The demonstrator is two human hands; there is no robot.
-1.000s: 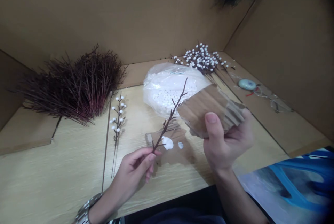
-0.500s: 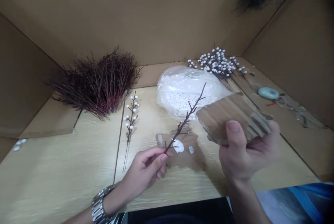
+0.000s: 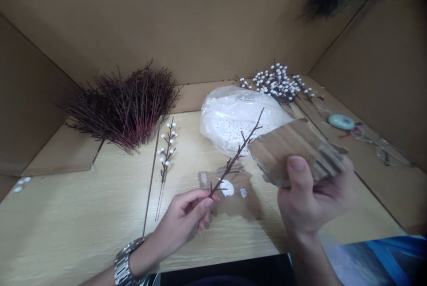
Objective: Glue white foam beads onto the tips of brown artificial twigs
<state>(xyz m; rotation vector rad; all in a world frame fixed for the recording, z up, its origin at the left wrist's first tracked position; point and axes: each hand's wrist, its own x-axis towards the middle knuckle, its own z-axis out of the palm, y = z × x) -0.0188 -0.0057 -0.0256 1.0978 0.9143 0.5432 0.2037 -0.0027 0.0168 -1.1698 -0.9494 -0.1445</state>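
My left hand (image 3: 188,215) pinches the lower end of a bare brown artificial twig (image 3: 236,157), which slants up to the right. In my right hand (image 3: 310,201) is a torn piece of corrugated cardboard (image 3: 283,148), thumb on its face and fingers behind. Below the twig lies another cardboard scrap (image 3: 240,210) bearing a white blob (image 3: 227,188) and a smaller white smear. Behind the twig sits a clear plastic bag (image 3: 216,114) of small white balls. A twig with white berries (image 3: 167,152) lies to the left of my left hand.
Bare dark twigs (image 3: 133,103) form a big pile at back left. Finished-looking berry twigs (image 3: 276,81) lie at back right, near a light-green oval object (image 3: 341,121) and glasses (image 3: 383,143). Loose white balls (image 3: 22,183) rest at far left. Cardboard walls (image 3: 187,23) surround the table.
Both hands keep their hold on the twig and the cardboard piece. My right hand has shifted very slightly left; the whole view has moved a little.
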